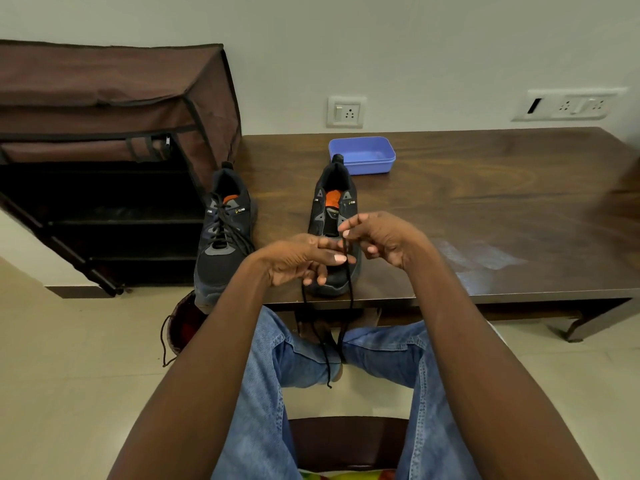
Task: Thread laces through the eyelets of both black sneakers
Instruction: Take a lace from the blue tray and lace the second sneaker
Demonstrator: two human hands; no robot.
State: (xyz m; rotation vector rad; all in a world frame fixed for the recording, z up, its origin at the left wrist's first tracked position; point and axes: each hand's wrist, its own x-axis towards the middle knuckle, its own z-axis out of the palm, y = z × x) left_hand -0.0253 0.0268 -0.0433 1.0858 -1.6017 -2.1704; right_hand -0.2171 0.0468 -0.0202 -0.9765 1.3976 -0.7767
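Dark wooden surface (485, 202). Laced black sneaker (223, 237) at its left front corner; unlaced black sneaker (334, 216) beside it at the front edge. Left hand (298, 259) and right hand (381, 237) each pinch the black lace (349, 292), ends hanging past the front edge.

Soft, even indoor light, moderately bright, with no hard shadows. A pale patch of glare lies on the dark brown polished wooden table (485, 209) to the right of the hands. The open shelves of the brown fabric shoe rack (104, 140) fall into deep shadow, their detail lost. Wide-angle distortion bows the table's edges and tilts the rack at the left margin. The white wall switch plate (571, 105) at upper right appears smeared; the centre is reasonably sharp.
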